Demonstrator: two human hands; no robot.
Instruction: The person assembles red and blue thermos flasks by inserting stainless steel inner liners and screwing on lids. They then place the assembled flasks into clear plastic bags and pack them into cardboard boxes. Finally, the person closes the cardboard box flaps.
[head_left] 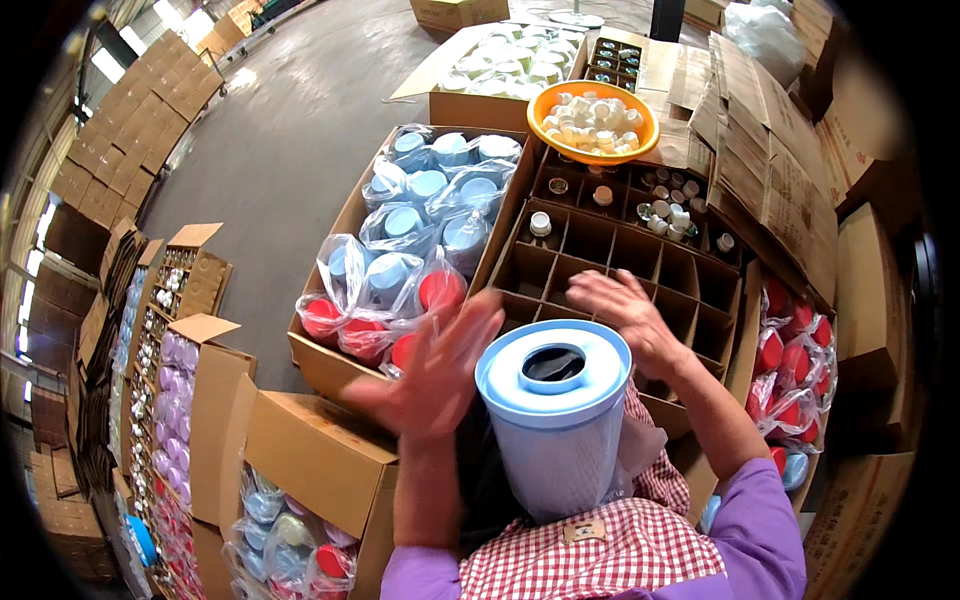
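Note:
A light blue plastic canister (555, 440) stands upright between my forearms, its ringed lid (505, 372) round a dark central opening. My left hand (425, 370) is raised to the left of the lid, blurred by motion, thumb and fingers apart. To the lid's right and just beyond it, my right hand (630, 315) is in the air over a divided carton (590, 240), fingers stretched out. Neither hand shows anything in it. A white-capped bottle (540, 228) sits in one of that carton's compartments. Clear plastic wrap (640, 450) hangs at the canister's right side.
A carton of bagged blue and red canisters (405, 220) stands at the left. An orange bowl of white caps (593, 120) rests on the divided carton's far end. Folded cardboard (770, 180) and bagged red canisters (790, 370) flank the right. An open carton (320, 455) lies near my left arm.

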